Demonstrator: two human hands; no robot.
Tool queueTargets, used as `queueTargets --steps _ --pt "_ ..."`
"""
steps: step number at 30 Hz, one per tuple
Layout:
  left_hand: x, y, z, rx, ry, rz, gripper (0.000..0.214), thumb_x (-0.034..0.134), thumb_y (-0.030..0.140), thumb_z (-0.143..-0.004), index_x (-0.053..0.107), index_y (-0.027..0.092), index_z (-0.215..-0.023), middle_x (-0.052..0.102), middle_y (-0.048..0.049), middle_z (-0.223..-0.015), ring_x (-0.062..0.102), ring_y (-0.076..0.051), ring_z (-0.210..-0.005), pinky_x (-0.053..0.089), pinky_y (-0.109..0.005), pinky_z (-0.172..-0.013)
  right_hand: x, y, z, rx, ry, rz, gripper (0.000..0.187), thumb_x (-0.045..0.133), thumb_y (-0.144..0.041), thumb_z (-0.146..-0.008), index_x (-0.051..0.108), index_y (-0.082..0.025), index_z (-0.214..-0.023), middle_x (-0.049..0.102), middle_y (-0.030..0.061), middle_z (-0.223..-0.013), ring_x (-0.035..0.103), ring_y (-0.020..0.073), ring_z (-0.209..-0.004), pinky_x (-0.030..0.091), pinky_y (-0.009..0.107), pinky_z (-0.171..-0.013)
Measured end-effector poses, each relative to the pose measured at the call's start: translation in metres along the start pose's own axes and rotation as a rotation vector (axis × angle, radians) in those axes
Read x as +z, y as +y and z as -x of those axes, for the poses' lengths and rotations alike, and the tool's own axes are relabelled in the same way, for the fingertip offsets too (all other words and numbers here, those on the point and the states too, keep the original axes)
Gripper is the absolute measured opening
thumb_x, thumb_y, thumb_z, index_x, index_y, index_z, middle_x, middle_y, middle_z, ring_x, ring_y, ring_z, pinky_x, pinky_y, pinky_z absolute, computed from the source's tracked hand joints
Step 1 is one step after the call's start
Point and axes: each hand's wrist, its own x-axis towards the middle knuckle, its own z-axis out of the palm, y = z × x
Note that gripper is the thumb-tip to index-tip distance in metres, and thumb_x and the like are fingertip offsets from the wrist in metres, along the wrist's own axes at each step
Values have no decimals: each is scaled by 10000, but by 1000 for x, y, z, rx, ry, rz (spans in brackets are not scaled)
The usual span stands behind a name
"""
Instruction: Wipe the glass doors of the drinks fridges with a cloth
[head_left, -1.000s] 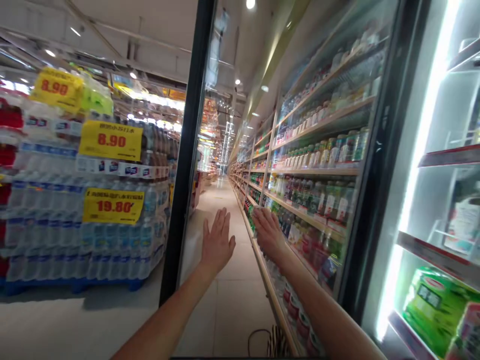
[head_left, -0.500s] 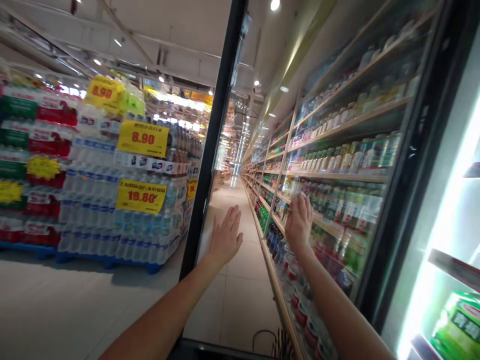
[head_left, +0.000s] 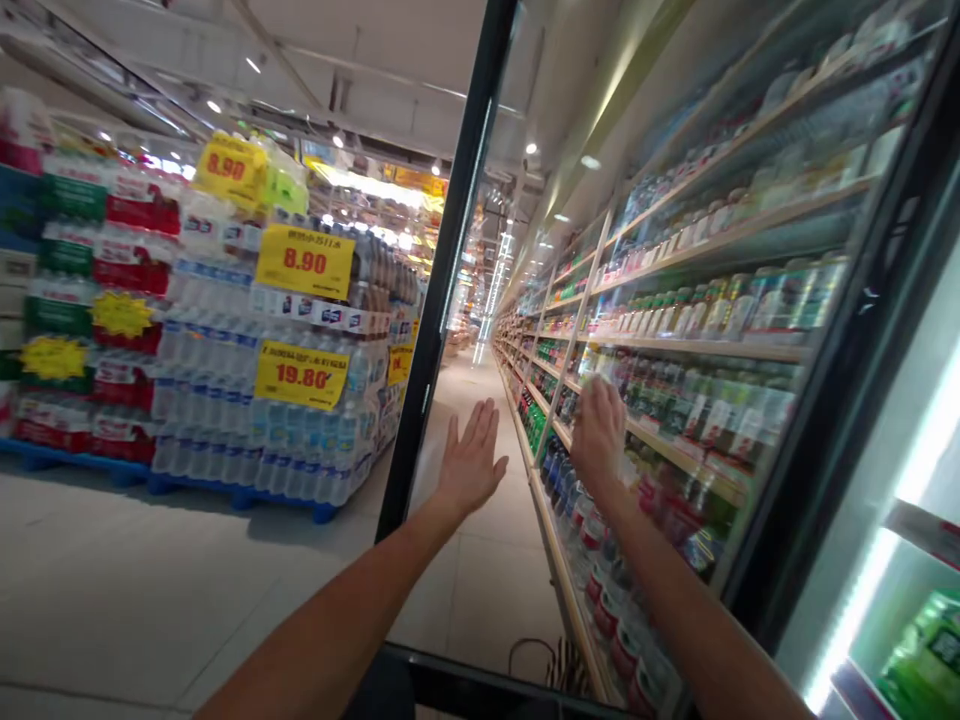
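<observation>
A black-framed glass door [head_left: 444, 300] stands swung out in front of me, the aisle and shelves showing through its pane. My left hand [head_left: 472, 460] lies flat on or close against the glass near the frame's left upright, fingers stretched and thumb apart. Further right, my right hand [head_left: 598, 435] is raised to the same pane. It is blurred, with its fingers stretched upward and close together; I can make out nothing held in it. Whether its palm touches the glass is hidden.
At right is a lit cooler with a shelf edge [head_left: 930, 535] and a green package [head_left: 926, 655]. Shelves of bottles and cans [head_left: 712, 310] line the aisle beyond the glass. Shrink-wrapped water bottles [head_left: 300, 440] stand on a blue pallet [head_left: 247, 498] at left, under yellow price signs [head_left: 304, 262].
The view has swung slightly left, so the door and stacked bottles sit further right. My left hand keeps its place on the door; my right hand has shifted slightly left across the pane.
</observation>
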Motion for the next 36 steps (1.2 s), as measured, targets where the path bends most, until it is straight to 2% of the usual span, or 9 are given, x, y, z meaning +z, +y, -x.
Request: queueTargets --steps 3,4,7,9,14,19,25,30,36 --pt "1 -2 0 16 8 -19 668 384 428 -871 203 91 -1419 159 -116 -1501 123 -232 -1395 170 -508 -1104 0 -11 13 -232 -145 -50 532 366 -75 -847 376 -197 -1365 494 92 -1338 229 204 -1369 247 439 -1093" --pt "2 -3 0 26 7 -23 665 384 428 -872 206 95 -1419 167 -114 -1500 126 -230 -1395 171 -507 -1104 1 -11 15 -227 -127 -43 533 369 -77 -848 375 -200 -1366 498 92 -1334 234 206 -1367 251 440 -1090" --pt "3 -4 0 46 10 -26 666 391 432 -869 213 99 -1418 185 -113 -1496 133 -229 -1393 175 -500 -1105 1 -8 18 -4 35 18 520 371 -122 -863 356 -184 -1380 450 128 -1370 228 242 -1368 262 481 -1071" --pt "5 -3 0 34 21 -29 683 405 436 -863 211 87 -1418 181 -122 -1495 131 -236 -1393 181 -496 -1104 0 -9 20 74 64 16 523 359 -130 -868 344 -181 -1388 417 137 -1394 210 252 -1373 257 500 -1068" --pt "10 -4 -1 30 39 -11 677 427 421 -854 233 94 -1415 194 -117 -1492 135 -237 -1392 171 -489 -1108 -3 -12 32 -161 -139 -61 554 366 -77 -849 349 -234 -1380 475 84 -1358 240 205 -1366 254 460 -1085" --pt "7 -3 -1 38 23 0 681 447 413 -845 248 90 -1410 175 -127 -1496 135 -255 -1391 162 -495 -1107 -9 2 31 103 77 45 540 357 -123 -868 312 -187 -1402 401 147 -1402 220 255 -1370 273 508 -1060" --pt "5 -2 0 36 24 -19 715 480 430 -825 244 95 -1412 202 -134 -1492 136 -265 -1390 182 -493 -1101 -7 -3 47 -126 -129 -28 572 367 -84 -848 320 -244 -1396 472 84 -1359 264 212 -1356 269 461 -1080" --pt "5 -2 -1 35 4 -36 708 469 423 -830 231 106 -1417 182 -124 -1499 126 -266 -1392 177 -507 -1099 -8 6 42 197 114 61 535 343 -145 -870 317 -194 -1402 375 145 -1419 236 276 -1363 276 537 -1051" --pt "3 -2 0 24 2 -24 697 465 408 -836 231 101 -1416 166 -119 -1499 134 -256 -1392 183 -511 -1098 -7 -7 49 -13 -81 -28 575 363 -83 -847 318 -240 -1398 459 95 -1369 243 223 -1364 254 485 -1079"
